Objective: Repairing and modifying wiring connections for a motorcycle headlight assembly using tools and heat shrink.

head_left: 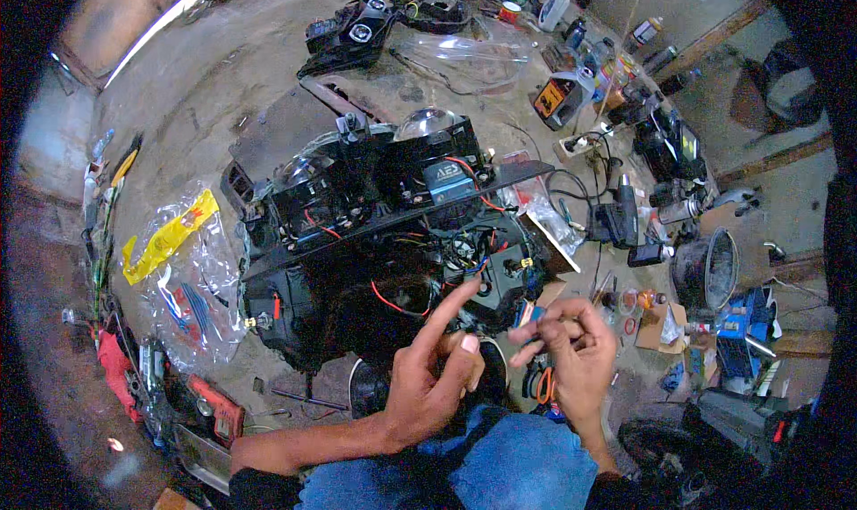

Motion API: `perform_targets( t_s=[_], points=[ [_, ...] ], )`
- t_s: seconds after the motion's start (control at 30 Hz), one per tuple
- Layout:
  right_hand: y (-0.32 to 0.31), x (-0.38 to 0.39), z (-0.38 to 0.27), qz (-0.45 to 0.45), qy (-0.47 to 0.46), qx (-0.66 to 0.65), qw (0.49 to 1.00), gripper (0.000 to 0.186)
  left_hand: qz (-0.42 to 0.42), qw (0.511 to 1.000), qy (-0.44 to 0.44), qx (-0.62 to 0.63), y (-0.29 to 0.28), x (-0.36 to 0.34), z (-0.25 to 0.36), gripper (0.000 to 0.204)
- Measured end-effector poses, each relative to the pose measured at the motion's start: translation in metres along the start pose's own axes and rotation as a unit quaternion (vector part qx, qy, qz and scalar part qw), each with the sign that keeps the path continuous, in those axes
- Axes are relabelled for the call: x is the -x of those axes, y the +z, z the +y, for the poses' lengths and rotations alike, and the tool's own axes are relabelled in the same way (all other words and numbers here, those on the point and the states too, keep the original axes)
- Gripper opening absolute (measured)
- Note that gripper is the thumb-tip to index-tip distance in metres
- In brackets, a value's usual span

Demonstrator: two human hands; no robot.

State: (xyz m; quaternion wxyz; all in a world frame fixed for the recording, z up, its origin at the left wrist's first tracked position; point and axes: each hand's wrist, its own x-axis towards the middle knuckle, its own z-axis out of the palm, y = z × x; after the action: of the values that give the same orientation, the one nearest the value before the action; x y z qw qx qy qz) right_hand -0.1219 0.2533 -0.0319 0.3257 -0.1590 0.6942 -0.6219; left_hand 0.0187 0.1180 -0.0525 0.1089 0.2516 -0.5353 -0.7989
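Note:
My left hand hovers at the near side of a black headlight assembly, its index finger stretched toward the wiring. The other fingers of that hand curl inward, with nothing visible in them. To its right, my right hand is pinched, thumb against fingers; whatever it may hold is too small to make out. Two round clear lenses sit on the far side of the assembly, beside a blue-faced box. A red wire loops out of the dark housing opening, and more thin wires bunch near my left fingertip.
A yellow strip lies on clear plastic bags at the left, above a red power tool. At right are a heat gun, a round metal bowl and a blue toolbox. Several bottles stand farther back.

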Motion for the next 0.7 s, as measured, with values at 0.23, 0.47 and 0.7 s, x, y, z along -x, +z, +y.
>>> perform_targets(
  t_s=[0.23, 0.47, 0.7],
  points=[
    [-0.008, -0.002, 0.016, 0.0, -0.046, 0.117, 0.992, 0.023, -0.068, 0.997, -0.032, -0.03, 0.01, -0.003, -0.003, 0.067],
    [0.01, -0.006, -0.002, 0.023, -0.054, 0.065, 0.996, 0.027, -0.042, 0.996, -0.043, -0.064, 0.004, -0.002, -0.003, 0.07],
    [0.017, -0.014, 0.001, 0.008, -0.109, -0.033, 0.993, 0.017, -0.054, 0.997, -0.027, -0.049, 0.006, -0.005, 0.001, 0.071]
  ],
)
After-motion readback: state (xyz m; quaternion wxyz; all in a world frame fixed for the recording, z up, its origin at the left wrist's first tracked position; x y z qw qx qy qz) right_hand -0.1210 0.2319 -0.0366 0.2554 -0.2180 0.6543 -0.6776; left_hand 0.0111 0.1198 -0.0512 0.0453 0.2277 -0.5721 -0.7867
